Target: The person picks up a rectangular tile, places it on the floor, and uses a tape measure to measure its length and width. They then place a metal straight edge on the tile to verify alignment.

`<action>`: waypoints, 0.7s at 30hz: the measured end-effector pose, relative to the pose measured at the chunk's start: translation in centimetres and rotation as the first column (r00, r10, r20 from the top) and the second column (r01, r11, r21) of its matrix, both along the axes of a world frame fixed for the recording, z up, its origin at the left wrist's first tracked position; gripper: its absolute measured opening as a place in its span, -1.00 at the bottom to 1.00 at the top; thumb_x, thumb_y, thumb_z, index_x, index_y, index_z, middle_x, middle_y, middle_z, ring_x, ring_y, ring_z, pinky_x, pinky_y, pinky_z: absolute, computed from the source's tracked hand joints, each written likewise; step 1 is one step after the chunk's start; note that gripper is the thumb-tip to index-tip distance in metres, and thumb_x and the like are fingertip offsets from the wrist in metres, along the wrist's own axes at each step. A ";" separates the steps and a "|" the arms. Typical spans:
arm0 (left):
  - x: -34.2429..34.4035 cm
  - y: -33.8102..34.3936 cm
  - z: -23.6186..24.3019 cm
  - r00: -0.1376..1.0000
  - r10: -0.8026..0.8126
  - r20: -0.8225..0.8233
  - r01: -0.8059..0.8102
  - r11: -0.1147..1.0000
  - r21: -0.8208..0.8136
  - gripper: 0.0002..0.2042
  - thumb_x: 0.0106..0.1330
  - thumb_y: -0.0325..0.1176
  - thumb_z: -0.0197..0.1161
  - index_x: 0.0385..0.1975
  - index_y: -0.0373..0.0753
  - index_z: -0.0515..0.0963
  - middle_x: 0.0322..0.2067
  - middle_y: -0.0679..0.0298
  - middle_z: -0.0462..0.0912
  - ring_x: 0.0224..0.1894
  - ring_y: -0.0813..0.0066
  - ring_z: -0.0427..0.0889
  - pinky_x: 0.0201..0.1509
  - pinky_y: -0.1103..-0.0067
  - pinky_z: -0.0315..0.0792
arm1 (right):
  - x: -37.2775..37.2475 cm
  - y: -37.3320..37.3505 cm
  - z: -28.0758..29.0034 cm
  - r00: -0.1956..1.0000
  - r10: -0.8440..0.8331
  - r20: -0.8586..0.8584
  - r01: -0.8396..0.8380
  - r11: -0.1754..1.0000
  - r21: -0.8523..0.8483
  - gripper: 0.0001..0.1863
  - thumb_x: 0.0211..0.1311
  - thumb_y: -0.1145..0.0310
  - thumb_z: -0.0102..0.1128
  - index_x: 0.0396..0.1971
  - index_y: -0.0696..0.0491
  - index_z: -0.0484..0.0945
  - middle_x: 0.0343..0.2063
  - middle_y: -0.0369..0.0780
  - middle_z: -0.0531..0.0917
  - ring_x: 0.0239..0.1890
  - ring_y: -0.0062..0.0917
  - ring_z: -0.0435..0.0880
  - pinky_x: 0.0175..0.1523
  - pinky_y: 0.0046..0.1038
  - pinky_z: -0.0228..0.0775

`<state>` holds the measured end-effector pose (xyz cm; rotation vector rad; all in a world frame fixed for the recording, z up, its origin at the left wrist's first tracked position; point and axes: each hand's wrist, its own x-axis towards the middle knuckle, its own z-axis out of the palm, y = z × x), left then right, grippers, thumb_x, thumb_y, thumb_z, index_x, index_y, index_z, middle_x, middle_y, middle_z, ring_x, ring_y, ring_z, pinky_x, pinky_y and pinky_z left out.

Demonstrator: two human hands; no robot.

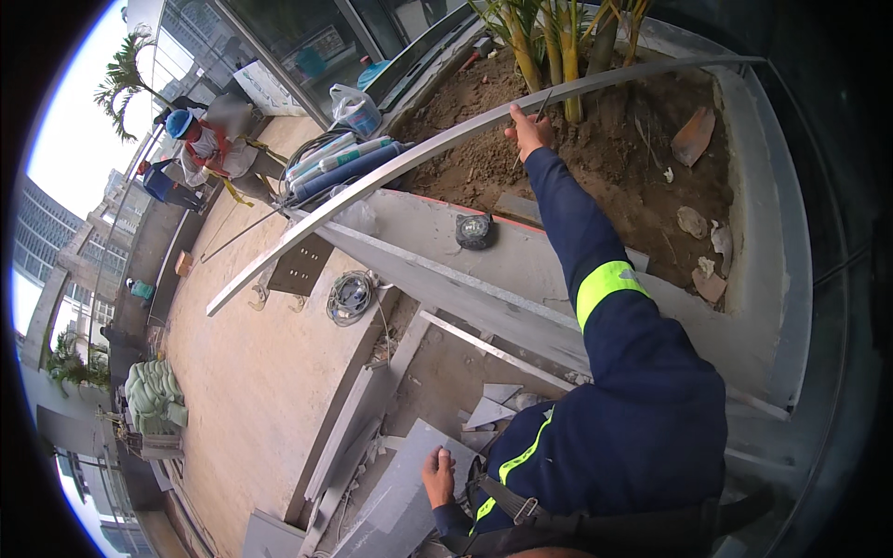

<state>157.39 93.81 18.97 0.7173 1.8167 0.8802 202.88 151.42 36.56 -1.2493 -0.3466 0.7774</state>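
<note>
A long, straight metal bar (pixel 437 141), curved by the lens, crosses the planter and reaches out over the floor at left. My right hand (pixel 532 135) is stretched out to the bar's near side above the soil, its fingers pinched around a thin dark stick (pixel 544 104). My left hand (pixel 439 476) is low in front of my body, over a grey slab (pixel 409 493). Its fingers are curled in; whatever they may hold is hidden.
Palm stems (pixel 558 56) rise from the planter soil (pixel 642 139). On the grey ledge lies a black round item (pixel 474 232). A coil of cable (pixel 351 298), sealant tubes (pixel 339 160) and broken tile pieces (pixel 488 409) lie around. Two people (pixel 219 149) are farther left, near stacked sacks (pixel 153 395).
</note>
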 end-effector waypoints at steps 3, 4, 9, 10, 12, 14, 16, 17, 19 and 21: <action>0.0 -0.9 0.4 0.999 -0.003 -0.033 0.001 0.998 -0.059 -0.49 0.50 -0.05 0.28 0.24 -0.35 0.54 -0.07 0.23 0.72 -0.16 0.46 0.71 -0.12 0.54 0.56 | -0.8 2.5 0.5 0.998 -0.060 -0.029 0.059 0.998 -0.023 -0.11 0.18 0.03 0.58 0.27 0.26 0.28 -0.05 -0.05 0.63 -0.43 -0.54 0.75 -0.51 -0.59 0.61; 0.0 -0.9 0.6 0.998 -0.021 -0.052 0.018 0.997 -0.071 -0.49 0.50 -0.06 0.28 0.24 -0.35 0.54 -0.07 0.23 0.72 -0.15 0.46 0.71 -0.12 0.54 0.56 | -0.9 3.3 0.5 0.995 -0.092 -0.027 0.091 0.995 -0.038 -0.06 0.18 0.04 0.59 0.32 0.28 0.23 0.01 -0.01 0.62 -0.40 -0.51 0.77 -0.48 -0.58 0.67; -1.3 -2.2 0.6 0.990 -0.021 -0.142 0.010 0.997 -0.080 -0.49 0.50 -0.10 0.27 0.26 -0.37 0.52 -0.06 0.24 0.72 -0.15 0.46 0.71 -0.12 0.54 0.56 | -1.5 6.2 -0.7 0.990 -0.097 -0.099 0.080 0.984 -0.162 -0.10 0.24 0.32 0.53 0.36 0.46 0.14 -0.04 0.04 0.68 -0.29 -0.44 0.80 -0.33 -0.56 0.78; -1.4 -2.5 0.6 0.989 -0.016 -0.150 0.005 0.997 -0.073 -0.50 0.51 -0.10 0.27 0.26 -0.37 0.52 -0.06 0.24 0.72 -0.14 0.46 0.71 -0.11 0.54 0.56 | -0.8 7.2 -1.4 0.992 -0.079 -0.102 0.056 0.975 -0.215 -0.20 0.26 0.37 0.50 0.33 0.44 0.25 -0.05 0.03 0.69 -0.26 -0.43 0.80 -0.28 -0.47 0.76; -1.1 -2.1 1.3 0.993 0.005 -0.118 -0.010 0.999 -0.038 -0.50 0.51 -0.11 0.27 0.26 -0.36 0.52 -0.05 0.23 0.72 -0.14 0.46 0.71 -0.11 0.53 0.56 | 1.8 9.1 -3.3 0.992 -0.110 -0.068 0.096 0.980 -0.175 -0.36 0.22 0.39 0.50 0.21 0.37 0.44 -0.12 -0.02 0.72 -0.32 -0.44 0.77 -0.29 -0.44 0.72; -0.4 -0.4 2.1 0.998 0.039 -0.041 -0.038 0.999 0.023 -0.51 0.52 -0.12 0.28 0.25 -0.37 0.53 -0.06 0.20 0.73 -0.15 0.47 0.71 -0.10 0.53 0.56 | 3.3 10.3 -4.7 0.987 -0.022 -0.162 0.014 0.999 -0.047 -0.52 0.18 0.39 0.49 0.03 0.29 0.56 -0.26 -0.10 0.70 -0.45 -0.50 0.67 -0.41 -0.47 0.60; -0.5 1.0 3.4 0.992 0.114 0.051 -0.118 0.989 0.085 -0.53 0.51 -0.14 0.29 0.23 -0.40 0.55 -0.08 0.16 0.74 -0.17 0.49 0.71 -0.09 0.54 0.56 | 3.3 8.7 -5.2 0.979 0.066 -0.193 -0.071 0.997 -0.021 -0.67 0.15 0.38 0.49 -0.15 0.20 0.61 -0.40 -0.19 0.64 -0.55 -0.56 0.55 -0.51 -0.52 0.43; -1.1 1.2 4.5 0.990 0.120 0.070 -0.126 0.989 0.084 -0.53 0.52 -0.15 0.29 0.23 -0.40 0.54 0.00 0.12 0.73 -0.13 0.46 0.71 -0.06 0.54 0.56 | 0.0 6.4 -5.3 0.973 0.123 -0.195 -0.137 0.989 -0.059 -0.74 0.14 0.38 0.48 -0.25 0.16 0.61 -0.47 -0.24 0.59 -0.60 -0.60 0.47 -0.55 -0.55 0.33; -0.7 4.6 6.9 0.997 0.047 0.057 -0.056 0.985 0.161 -0.53 0.53 -0.15 0.28 0.23 -0.41 0.54 0.00 0.10 0.73 -0.11 0.45 0.71 -0.02 0.54 0.56 | -2.2 2.4 -5.2 0.953 0.220 -0.208 -0.232 0.972 -0.031 -0.80 0.13 0.38 0.48 -0.41 0.05 0.57 -0.59 -0.34 0.49 -0.67 -0.68 0.33 -0.62 -0.57 0.12; 0.1 8.3 9.5 0.998 -0.040 0.055 0.024 0.966 0.257 -0.52 0.54 -0.14 0.27 0.25 -0.41 0.53 0.01 0.09 0.72 -0.09 0.43 0.72 0.02 0.52 0.57 | -4.3 -1.1 -5.2 0.927 0.316 -0.204 -0.316 0.948 0.032 -0.78 0.13 0.38 0.48 -0.51 -0.02 0.53 -0.65 -0.42 0.43 -0.69 -0.75 0.27 -0.64 -0.59 0.01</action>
